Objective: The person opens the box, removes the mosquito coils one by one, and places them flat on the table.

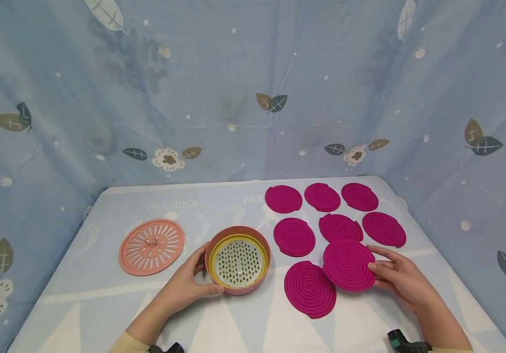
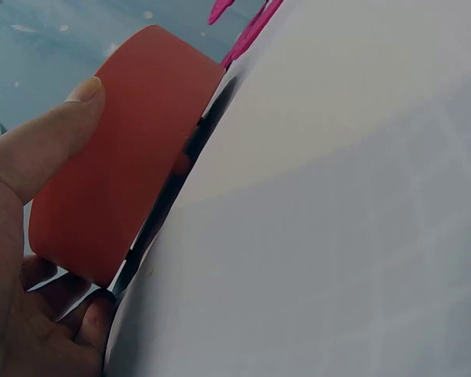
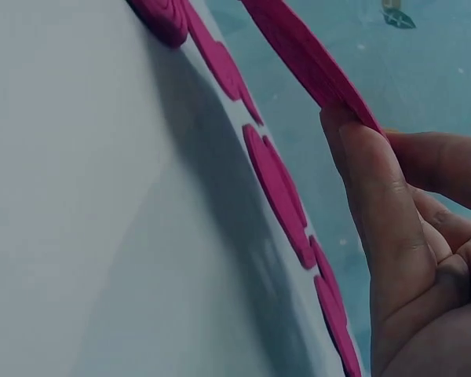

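My left hand (image 1: 194, 278) grips the side of a round coral mosquito coil holder (image 1: 263, 283), thumb on the near wall and fingers around the far left side. Inside the holder is a yellow ring around a perforated metal plate (image 1: 238, 263). In the left wrist view, a narrow dark gap shows beneath the holder's wall (image 2: 125, 149). My right hand (image 1: 404, 279) pinches the right edge of a magenta mosquito coil (image 1: 348, 264) between thumb and fingers. That coil is raised off the table, as the right wrist view shows, and partly covers the coils behind and beside it.
Several more magenta coils lie flat in rows, one of them (image 1: 310, 289) closest to the front and another (image 1: 294, 237) just right of the holder. A slotted coral lid (image 1: 151, 247) with a small central loop lies on the left. Patterned cloth (image 1: 253, 98) hangs behind the table.
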Motion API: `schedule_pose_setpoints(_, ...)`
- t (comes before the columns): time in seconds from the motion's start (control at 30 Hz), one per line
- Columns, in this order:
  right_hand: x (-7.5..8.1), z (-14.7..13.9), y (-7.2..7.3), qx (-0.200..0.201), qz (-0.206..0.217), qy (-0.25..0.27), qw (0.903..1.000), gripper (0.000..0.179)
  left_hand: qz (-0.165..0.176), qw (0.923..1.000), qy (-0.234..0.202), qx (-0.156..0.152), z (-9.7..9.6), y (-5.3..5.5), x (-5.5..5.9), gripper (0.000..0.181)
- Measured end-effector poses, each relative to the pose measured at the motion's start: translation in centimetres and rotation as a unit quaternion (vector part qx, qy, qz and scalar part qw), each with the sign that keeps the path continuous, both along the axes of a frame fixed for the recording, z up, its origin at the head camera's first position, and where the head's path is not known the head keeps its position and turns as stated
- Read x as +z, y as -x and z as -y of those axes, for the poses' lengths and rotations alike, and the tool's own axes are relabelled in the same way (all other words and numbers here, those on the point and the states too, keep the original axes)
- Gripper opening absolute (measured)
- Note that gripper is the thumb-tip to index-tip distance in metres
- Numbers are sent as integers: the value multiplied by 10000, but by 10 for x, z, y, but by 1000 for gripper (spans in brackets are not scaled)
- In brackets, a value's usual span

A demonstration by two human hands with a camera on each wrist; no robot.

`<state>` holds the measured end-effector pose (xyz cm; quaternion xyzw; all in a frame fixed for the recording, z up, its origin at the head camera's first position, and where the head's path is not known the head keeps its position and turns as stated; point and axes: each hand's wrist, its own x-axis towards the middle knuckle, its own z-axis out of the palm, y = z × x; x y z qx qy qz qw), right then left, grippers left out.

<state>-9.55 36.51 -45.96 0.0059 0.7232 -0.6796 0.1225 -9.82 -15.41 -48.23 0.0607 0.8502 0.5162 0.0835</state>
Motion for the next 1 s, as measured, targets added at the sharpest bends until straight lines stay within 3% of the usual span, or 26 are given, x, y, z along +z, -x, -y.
schedule_pose_setpoints(0.63, -18, -32, -14, -229, 302, 538, 9978, 38, 56, 10000, 52, 24, 0, 2, 2, 117)
schedule_pose_setpoints(1.0, -22, -33, -17, -410, 595, 239, 9971, 37, 123, 9999, 90, 58, 1, 0, -1, 119)
